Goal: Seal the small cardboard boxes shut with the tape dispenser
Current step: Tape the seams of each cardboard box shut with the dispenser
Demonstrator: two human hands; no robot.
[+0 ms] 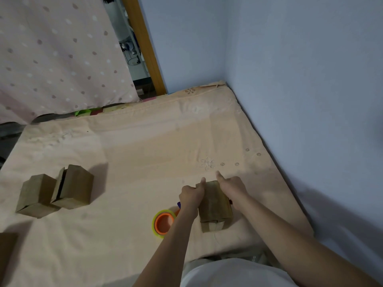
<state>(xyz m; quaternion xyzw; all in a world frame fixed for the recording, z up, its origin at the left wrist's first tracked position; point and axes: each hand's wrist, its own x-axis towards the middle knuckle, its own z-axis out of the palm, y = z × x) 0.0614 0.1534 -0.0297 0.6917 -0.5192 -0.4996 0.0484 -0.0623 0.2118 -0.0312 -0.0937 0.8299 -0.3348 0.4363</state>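
Note:
A small brown cardboard box rests on the peach bedsheet in front of me. My left hand presses against its left side with the thumb up along the far edge. Against the right side lies my right hand, thumb raised. An orange tape dispenser with a clear roll lies on the sheet just left of my left forearm, which hides part of it. Two more small boxes sit at the left: one closed, the other with a gap along its top flap.
A blue wall runs close along the right side of the bed. A dotted pink curtain hangs at the back left beside a wooden post. Another brown object pokes in at the left edge.

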